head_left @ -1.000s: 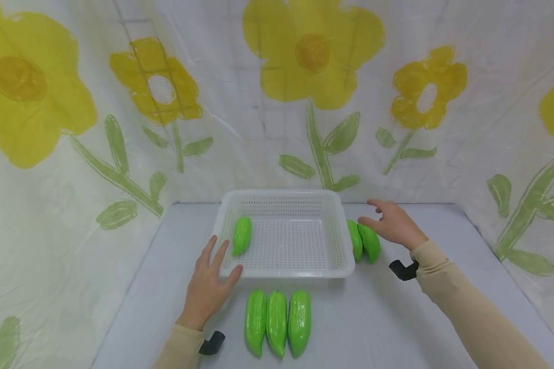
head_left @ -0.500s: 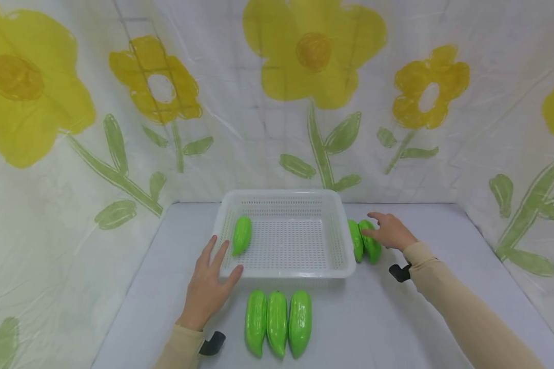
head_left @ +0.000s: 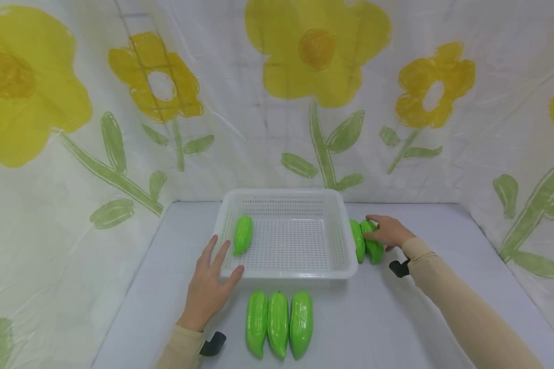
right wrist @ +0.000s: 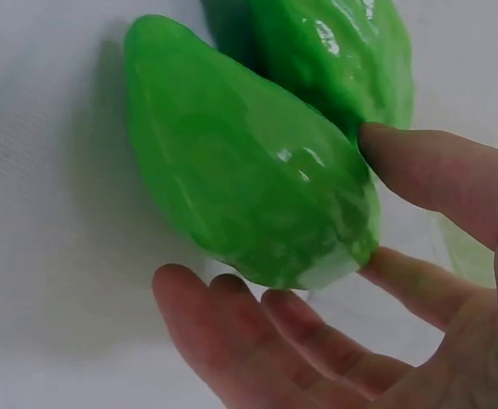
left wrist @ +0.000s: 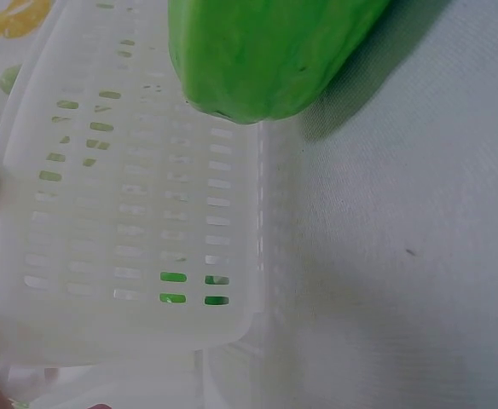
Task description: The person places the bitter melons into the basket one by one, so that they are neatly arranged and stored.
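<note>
In the head view, my left hand (head_left: 208, 292) lies with fingers spread at the near left corner of a white perforated plastic basket (head_left: 286, 273). One long, glossy green fruit (head_left: 243, 234) with a pointed end lies inside it, at the left. My right hand (head_left: 388, 230) is at the outer one of two similar fruits standing against the basket's right side. The right wrist view shows this outer green fruit (right wrist: 240, 162) with my thumb (right wrist: 437, 175) between it and the inner fruit (right wrist: 334, 51). My other fingers lie along its far side and end, loosely bent; a firm hold is not visible.
Three more green fruits (head_left: 278, 325) lie side by side in front of the basket, points toward me. The table (head_left: 351, 328) has a pale cloth. Behind it hangs a white curtain (head_left: 240, 128) with yellow flowers. Each wrist carries a black camera mount (head_left: 214, 344).
My right hand has come down and inward onto the outer green fruit beside the basket. My left hand has stayed at the basket's corner. The view has shifted slightly.
</note>
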`<state>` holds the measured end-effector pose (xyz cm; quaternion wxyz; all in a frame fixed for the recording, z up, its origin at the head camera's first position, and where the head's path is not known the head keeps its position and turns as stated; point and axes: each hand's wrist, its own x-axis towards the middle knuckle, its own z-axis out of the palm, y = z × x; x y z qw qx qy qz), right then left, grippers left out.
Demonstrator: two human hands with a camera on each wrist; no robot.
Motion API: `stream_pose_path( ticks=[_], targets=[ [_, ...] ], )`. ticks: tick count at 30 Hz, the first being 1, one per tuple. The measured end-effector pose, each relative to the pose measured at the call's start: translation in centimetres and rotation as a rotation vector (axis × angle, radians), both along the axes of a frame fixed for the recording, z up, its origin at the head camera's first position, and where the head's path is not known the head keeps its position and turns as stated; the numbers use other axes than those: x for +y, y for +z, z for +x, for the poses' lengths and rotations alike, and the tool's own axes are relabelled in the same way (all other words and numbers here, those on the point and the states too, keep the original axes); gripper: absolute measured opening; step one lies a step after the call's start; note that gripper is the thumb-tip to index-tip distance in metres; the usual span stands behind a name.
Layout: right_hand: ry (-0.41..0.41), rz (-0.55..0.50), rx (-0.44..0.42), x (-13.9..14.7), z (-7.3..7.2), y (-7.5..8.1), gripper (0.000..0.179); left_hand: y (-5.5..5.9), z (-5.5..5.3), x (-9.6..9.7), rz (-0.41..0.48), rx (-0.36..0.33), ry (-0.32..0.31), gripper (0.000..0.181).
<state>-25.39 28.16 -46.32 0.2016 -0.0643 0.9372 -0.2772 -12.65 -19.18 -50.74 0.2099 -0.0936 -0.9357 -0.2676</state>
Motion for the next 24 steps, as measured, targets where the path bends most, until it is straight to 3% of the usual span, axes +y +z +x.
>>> stream_pose_path(
  ticks=[12, 24],
  targets=[
    [-0.040, -0.011, 0.021, 0.8, -0.8, -1.6, 0.079, 0.0, 0.0, 0.0, 0.003, -0.006, 0.010, 0.071],
    [-0.074, -0.061, 0.038, 0.5, -0.3, -0.3, 0.080, 0.1, 0.1, 0.1, 0.006, -0.031, 0.008, 0.073]
  ],
)
